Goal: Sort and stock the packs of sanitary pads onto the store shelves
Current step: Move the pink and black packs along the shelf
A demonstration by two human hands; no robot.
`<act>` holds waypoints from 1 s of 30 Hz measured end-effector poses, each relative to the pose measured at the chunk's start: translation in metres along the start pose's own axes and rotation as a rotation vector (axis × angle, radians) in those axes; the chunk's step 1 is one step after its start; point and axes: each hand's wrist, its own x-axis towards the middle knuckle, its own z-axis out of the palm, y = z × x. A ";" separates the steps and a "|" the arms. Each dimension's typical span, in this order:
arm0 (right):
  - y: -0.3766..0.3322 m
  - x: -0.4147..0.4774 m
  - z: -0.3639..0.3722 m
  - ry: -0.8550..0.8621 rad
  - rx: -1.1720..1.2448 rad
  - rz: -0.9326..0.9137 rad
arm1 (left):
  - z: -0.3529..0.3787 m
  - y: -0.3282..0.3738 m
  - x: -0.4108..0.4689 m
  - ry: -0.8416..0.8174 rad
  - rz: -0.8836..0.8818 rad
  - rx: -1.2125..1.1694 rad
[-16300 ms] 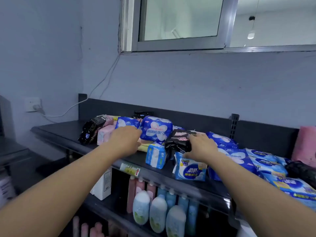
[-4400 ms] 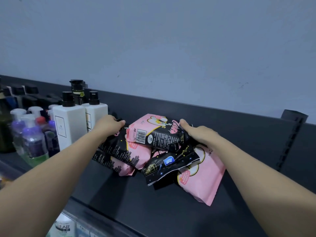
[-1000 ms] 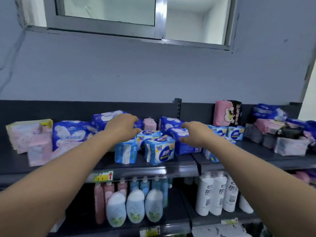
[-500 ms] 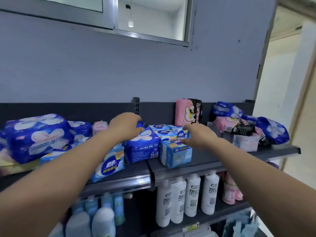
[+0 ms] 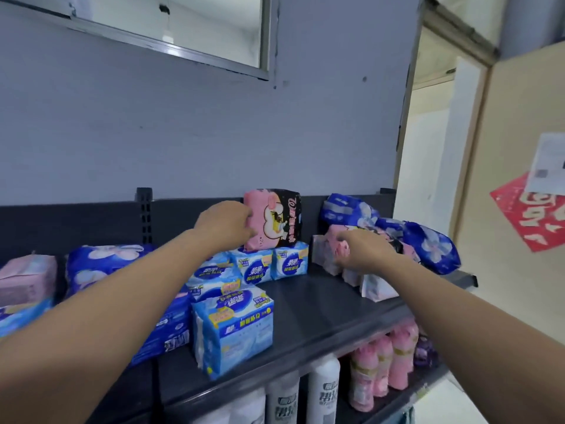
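Pink-and-black pack of sanitary pads standing upright at the centre of the frame, with a left hand at its edge.
Head view: the pack stands on a row of light-blue packs at the back of the dark shelf, its long side vertical. It lies immediately right of the left hand, the nearer one, whose curled fingers grip its left edge. The right hand, right of centre, has curled fingers on a pale pink pack in a jumbled pile. Whether it grips that pack is unclear.
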 end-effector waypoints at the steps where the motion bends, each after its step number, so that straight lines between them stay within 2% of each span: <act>1: 0.008 0.008 0.003 -0.014 0.005 0.020 | 0.004 0.003 0.012 0.004 0.011 0.000; 8: 0.062 0.053 0.032 -0.030 -0.118 0.047 | 0.036 0.020 0.088 0.054 0.032 0.055; 13: 0.102 0.077 0.043 -0.102 -0.151 -0.004 | 0.061 0.028 0.132 0.036 -0.067 0.166; 16: 0.119 0.089 0.050 -0.088 -0.173 -0.072 | 0.073 0.031 0.149 -0.005 -0.130 0.133; 18: 0.127 0.098 0.055 -0.029 -0.201 -0.126 | 0.078 0.035 0.158 -0.014 -0.172 0.129; 20: 0.131 0.108 0.058 0.085 -0.205 -0.198 | 0.077 0.040 0.163 0.036 -0.234 0.263; 23: 0.136 0.119 0.057 0.279 -0.079 -0.270 | 0.070 0.059 0.165 0.016 -0.311 0.496; 25: 0.136 0.126 0.053 0.373 0.036 -0.257 | 0.071 0.069 0.163 0.037 -0.344 0.514; 27: 0.134 0.129 0.047 0.447 0.192 -0.221 | 0.072 0.077 0.157 0.119 -0.422 0.363; 28: 0.131 0.129 0.043 0.461 0.295 -0.195 | 0.070 0.081 0.153 0.174 -0.479 0.191; 30: 0.124 0.129 0.033 0.458 0.525 -0.118 | 0.065 0.087 0.143 0.290 -0.583 -0.362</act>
